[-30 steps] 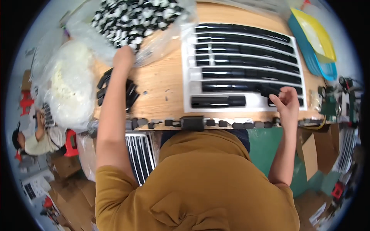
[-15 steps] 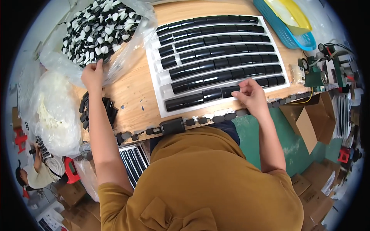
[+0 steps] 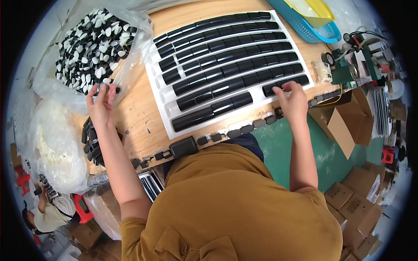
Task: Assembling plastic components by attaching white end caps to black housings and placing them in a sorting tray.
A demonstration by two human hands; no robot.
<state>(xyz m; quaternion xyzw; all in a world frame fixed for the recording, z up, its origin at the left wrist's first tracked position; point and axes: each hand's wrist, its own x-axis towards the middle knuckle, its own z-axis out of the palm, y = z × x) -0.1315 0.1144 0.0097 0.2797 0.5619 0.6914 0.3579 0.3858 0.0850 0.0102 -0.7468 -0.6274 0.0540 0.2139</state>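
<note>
A white tray [image 3: 153, 93] on the wooden table holds several rows of glossy black rounded blocks. My right hand [image 3: 292, 101] is at the right part of the nearest row, thumb and fingers closed on a black block [image 3: 269, 90]. A gap of bare white tray separates that block from the blocks [image 3: 222, 105] to its left. My left hand [image 3: 102, 106] is raised at the near edge of a heap [image 3: 91, 48] of small black and white pieces on clear plastic. Its fingers are curled, with a small dark piece [image 3: 117, 90] at the fingertips.
Loose black blocks [image 3: 92, 143] lie by my left forearm. Small dark pieces [image 3: 247, 128] line the table's front edge, with one larger black block [image 3: 183, 147]. A blue basket [image 3: 320, 35], a green device [image 3: 344, 75] and a clear bag [image 3: 61, 143] stand around. Another person [image 3: 50, 213] sits far left.
The view has shifted. My right hand has moved rightward along the nearest row, where a gap now shows. My left hand has drawn back slightly from the heap, its fingers now turned up.
</note>
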